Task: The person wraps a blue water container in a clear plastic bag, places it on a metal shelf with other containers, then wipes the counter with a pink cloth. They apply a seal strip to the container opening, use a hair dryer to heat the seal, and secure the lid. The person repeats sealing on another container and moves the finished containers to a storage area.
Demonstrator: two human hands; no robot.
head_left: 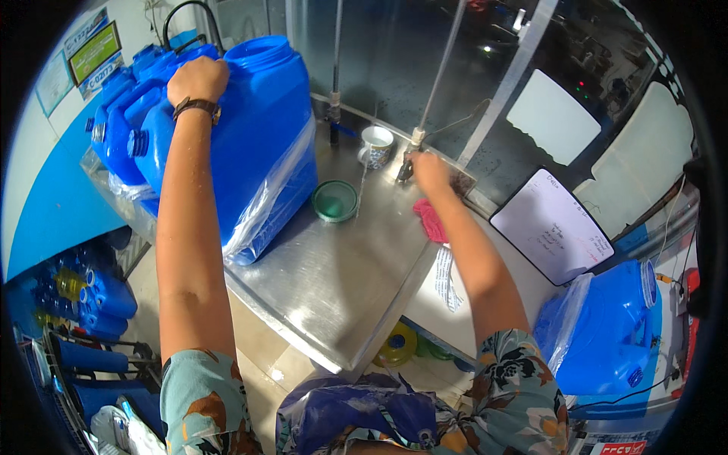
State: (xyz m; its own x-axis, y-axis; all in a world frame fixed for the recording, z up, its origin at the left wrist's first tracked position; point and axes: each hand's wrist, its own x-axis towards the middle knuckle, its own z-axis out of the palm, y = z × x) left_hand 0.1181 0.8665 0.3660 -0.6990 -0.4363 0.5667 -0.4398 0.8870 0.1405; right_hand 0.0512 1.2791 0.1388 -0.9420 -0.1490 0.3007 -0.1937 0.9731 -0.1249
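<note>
My left hand [197,80] rests on top of a large blue plastic jerry can [262,144] standing on the steel counter [341,288]; a clear plastic bag hangs around the can's lower half. My right hand [427,168] grips a small tap valve [407,163] at the foot of a thin vertical pipe at the counter's back. A thin stream of water falls from the tap onto the counter. A green round lid [335,200] lies beside the can, and a patterned mug [376,145] stands behind it. A pink cloth [431,220] lies under my right wrist.
Several more blue jerry cans [125,121] stand at the left end of the counter. Another bagged blue can [607,326] sits low at the right. A white writing board [552,225] leans at the right. Small blue bottles [98,296] fill a rack below left.
</note>
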